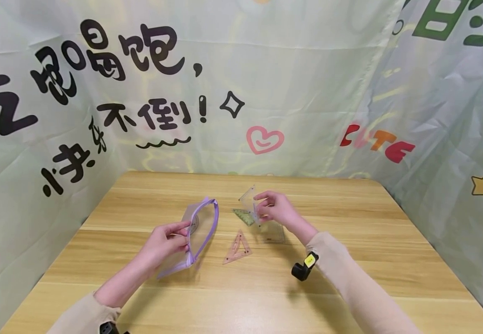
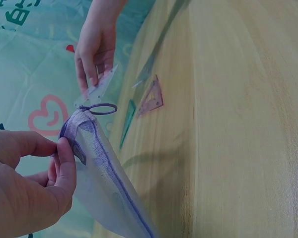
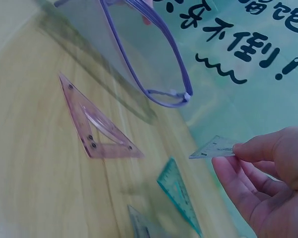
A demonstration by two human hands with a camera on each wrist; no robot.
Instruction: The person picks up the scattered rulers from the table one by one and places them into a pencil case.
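My left hand point(image 1: 164, 243) grips the side of a sheer pouch point(image 1: 215, 218) with purple zip edging, its mouth wide apart and facing right. A rounded grey piece with markings point(image 1: 193, 226) shows at the pouch's side, close to the fingers. Above the table, to the pouch's right, my right hand point(image 1: 282, 209) pinches a clear set square point(image 3: 216, 147) between thumb and fingers. Under it on the wood lie a green set square point(image 1: 242, 215) and another clear flat piece point(image 1: 275, 234), partly covered by the hand in the head view. A pink set square point(image 3: 111, 150) lies nearer, between both hands.
The wooden table point(image 1: 241, 297) reaches back to a pale printed cloth point(image 1: 308, 93), which also hangs along both sides. A small black camera with a yellow patch point(image 1: 304, 266) is strapped at the right wrist.
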